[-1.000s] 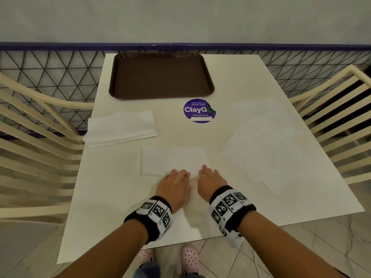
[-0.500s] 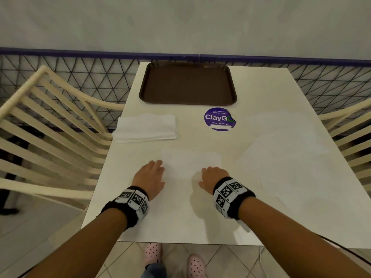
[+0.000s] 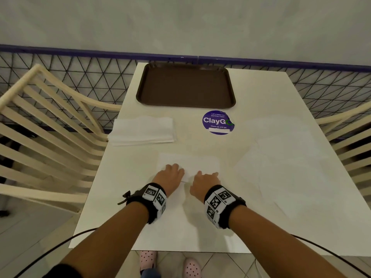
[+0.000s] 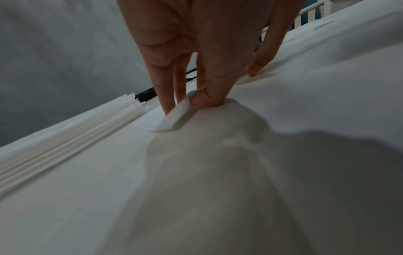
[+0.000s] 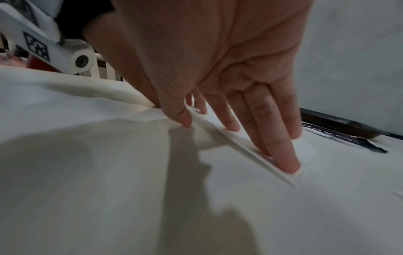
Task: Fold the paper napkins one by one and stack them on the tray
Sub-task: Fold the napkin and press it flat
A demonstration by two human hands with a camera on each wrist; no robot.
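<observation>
A white paper napkin (image 3: pixel 190 162) lies flat mid-table. My left hand (image 3: pixel 170 174) is at its near left edge; in the left wrist view its thumb and fingers pinch a lifted corner of the napkin (image 4: pixel 174 115). My right hand (image 3: pixel 204 179) is at the near right edge. Its straight fingers (image 5: pixel 281 155) lie on the napkin (image 5: pixel 305 151) and the thumb touches the near edge. A thick stack of napkins (image 3: pixel 142 130) sits at the left. At the far end the brown tray (image 3: pixel 185 85) holds nothing.
Several unfolded napkins (image 3: pixel 281 157) are spread over the table's right half. A round purple sticker (image 3: pixel 217 122) lies just before the tray. Cream slatted chairs (image 3: pixel 46 127) flank the table on both sides, and a black mesh fence (image 3: pixel 90 77) runs behind it.
Half a second ago my hands rested apart at the napkin's near corners. They have come back together at its near edge, and the left now pinches a lifted corner.
</observation>
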